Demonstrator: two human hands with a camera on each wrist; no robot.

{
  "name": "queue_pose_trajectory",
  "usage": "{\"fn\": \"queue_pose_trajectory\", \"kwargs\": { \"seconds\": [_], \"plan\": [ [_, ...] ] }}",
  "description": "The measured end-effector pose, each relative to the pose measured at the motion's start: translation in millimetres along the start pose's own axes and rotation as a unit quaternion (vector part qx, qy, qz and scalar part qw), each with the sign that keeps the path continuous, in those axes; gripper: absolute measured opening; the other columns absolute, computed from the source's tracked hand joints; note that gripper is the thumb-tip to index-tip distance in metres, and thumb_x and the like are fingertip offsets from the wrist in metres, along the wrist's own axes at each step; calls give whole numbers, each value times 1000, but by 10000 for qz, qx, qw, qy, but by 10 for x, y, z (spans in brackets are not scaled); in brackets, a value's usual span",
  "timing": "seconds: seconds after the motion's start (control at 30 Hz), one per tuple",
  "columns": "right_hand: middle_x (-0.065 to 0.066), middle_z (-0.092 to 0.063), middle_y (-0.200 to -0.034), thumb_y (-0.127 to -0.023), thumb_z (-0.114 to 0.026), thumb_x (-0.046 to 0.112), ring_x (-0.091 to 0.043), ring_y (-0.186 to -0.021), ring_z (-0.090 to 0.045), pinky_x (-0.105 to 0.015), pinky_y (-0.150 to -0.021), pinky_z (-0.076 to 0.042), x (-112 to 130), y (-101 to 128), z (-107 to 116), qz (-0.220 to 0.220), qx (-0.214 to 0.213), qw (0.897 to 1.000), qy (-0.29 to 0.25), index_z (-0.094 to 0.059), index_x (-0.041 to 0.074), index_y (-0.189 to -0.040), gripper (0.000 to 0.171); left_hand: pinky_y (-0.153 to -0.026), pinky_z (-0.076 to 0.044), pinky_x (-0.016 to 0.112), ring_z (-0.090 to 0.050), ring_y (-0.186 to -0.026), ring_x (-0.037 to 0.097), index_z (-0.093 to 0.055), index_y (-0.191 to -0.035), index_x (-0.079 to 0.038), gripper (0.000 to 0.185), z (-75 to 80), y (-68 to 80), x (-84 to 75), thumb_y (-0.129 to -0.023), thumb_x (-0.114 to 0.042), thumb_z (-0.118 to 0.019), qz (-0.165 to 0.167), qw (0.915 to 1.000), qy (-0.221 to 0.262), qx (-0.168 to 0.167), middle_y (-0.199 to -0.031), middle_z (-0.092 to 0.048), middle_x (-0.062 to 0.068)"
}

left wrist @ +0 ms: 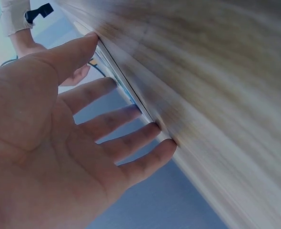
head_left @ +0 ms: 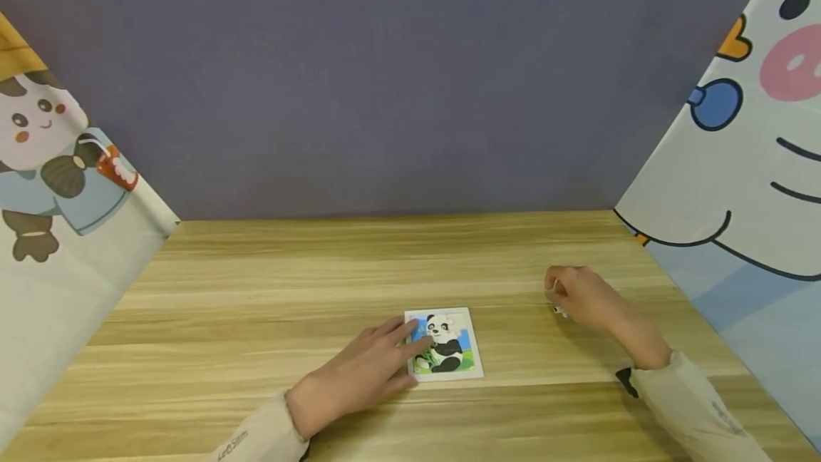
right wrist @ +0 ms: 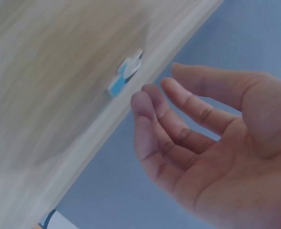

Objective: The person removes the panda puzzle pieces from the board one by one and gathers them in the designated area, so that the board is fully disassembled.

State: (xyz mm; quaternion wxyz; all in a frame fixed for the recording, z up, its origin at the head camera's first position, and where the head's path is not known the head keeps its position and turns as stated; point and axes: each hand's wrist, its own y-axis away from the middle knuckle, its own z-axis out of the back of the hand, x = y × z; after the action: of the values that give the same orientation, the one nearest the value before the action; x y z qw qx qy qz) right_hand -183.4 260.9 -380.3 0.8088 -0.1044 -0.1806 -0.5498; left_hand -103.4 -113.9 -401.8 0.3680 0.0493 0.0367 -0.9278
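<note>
1. Where the wooden table (head_left: 256,291) comes nearest to me, I see my left hand (head_left: 359,376) lying flat, its fingers straight and spread, the fingertips (left wrist: 152,130) resting on the left side of the panda puzzle (head_left: 449,348). It grips nothing; it only presses down on the board.
2. The panda puzzle lies flat on the table, and I take it as my landmark: a small white-framed card with a black and white panda on blue and green. In the left wrist view I see only its thin edge under the fingers.
3. To the right of the puzzle, and a little farther back, my right hand (head_left: 580,298) hovers over a loose puzzle piece (right wrist: 126,72). The piece is white and blue (the head view shows only a speck of it at the edge of the hand). It lies on the table, apart from the puzzle.
4. In the right wrist view the fingers (right wrist: 152,124) are loosely bent and close to the piece but not on it, so I count that hand as relaxed and holding nothing.
5. Well to the left of the puzzle stands a cartoon panel (head_left: 51,184) with a figure holding a drink; well to the right stands another panel (head_left: 737,162) with a smiling, pink-cheeked face.
6. Behind the puzzle, past the far table edge, rises a plain grey-purple wall (head_left: 398,77).
</note>
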Motion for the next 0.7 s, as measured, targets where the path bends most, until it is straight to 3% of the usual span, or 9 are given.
{"fn": "queue_pose_trajectory", "kwargs": {
  "seconds": [0.43,0.7],
  "plan": [
    [0,-63,-79,-92,-67,2,-9,-65,-54,-30,-59,-48,294,-107,-56,644,-280,9971,305,-65,4,-96,5,-105,-42,56,-37,-142,37,-48,-149,-20,55,-2,10,-11,-99,-38,-61,108,9997,128,165,-158,-36,10],
    [0,-65,-80,-91,-67,3,-11,-71,-59,-30,-61,-50,490,-226,-111,756,-283,9962,328,-67,3,-96,4,-105,-42,57,-36,-143,38,-46,-150,-22,55,-18,3,-16,-100,-39,-59,152,9994,74,291,-159,-35,9]
  ]
}}
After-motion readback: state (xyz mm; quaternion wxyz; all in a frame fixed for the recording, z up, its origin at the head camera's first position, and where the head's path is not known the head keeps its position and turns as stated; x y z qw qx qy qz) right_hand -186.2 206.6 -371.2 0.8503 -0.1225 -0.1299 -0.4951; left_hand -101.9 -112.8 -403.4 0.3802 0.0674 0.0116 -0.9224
